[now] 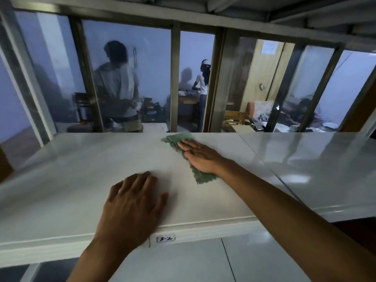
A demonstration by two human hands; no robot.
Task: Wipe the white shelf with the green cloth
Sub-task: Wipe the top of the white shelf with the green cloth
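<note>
The white shelf (81,176) spreads flat across the middle of the head view. A green cloth (176,140) lies on it near the far edge, stretched from the back toward me. My right hand (200,156) presses flat on the cloth with fingers extended, covering its middle. My left hand (133,202) rests palm down on the bare shelf near the front edge, fingers slightly spread, holding nothing.
A second white shelf panel (317,163) adjoins on the right. A label reading "3-2" (165,238) is on the front lip. Behind the shelf stands a glass partition with metal frames (175,78); people are visible beyond it. Another shelf hangs overhead (264,9).
</note>
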